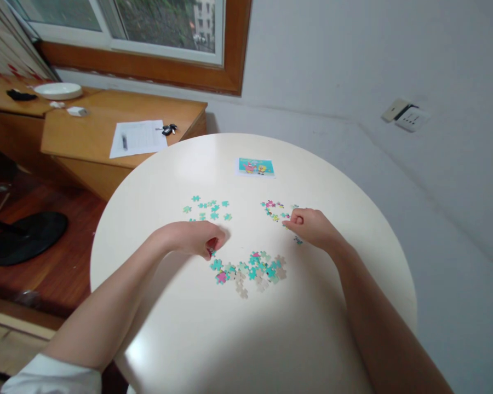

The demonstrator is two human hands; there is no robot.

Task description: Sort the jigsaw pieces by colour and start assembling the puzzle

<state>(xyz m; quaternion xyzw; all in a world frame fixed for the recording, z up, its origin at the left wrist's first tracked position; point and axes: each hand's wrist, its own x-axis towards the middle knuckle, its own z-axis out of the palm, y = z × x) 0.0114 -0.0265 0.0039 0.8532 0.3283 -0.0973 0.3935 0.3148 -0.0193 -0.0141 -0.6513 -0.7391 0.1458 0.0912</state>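
Note:
Small jigsaw pieces lie in three groups on a round white table (246, 339). My left hand (193, 238) is closed, its fingertips pinching a puzzle piece (212, 253) that is mostly hidden by the fingers. Close in front of it is the mixed pile of puzzle pieces (252, 272), teal, pink and pale, some overlapping. Mostly teal and green pieces (214, 208) are spread just beyond that hand. My right hand (314, 227) is also closed, thumb and finger together over a tiny puzzle piece (286, 225), at the edge of a group of pink, yellow and teal pieces (270, 204).
A teal picture card (256, 167) with cartoon figures lies toward the table's far side. Behind at left, a wooden desk (94, 128) bears a paper sheet (137, 137), keys (169, 129) and a white plate (59, 90). A wall (394, 60) borders the table's right side.

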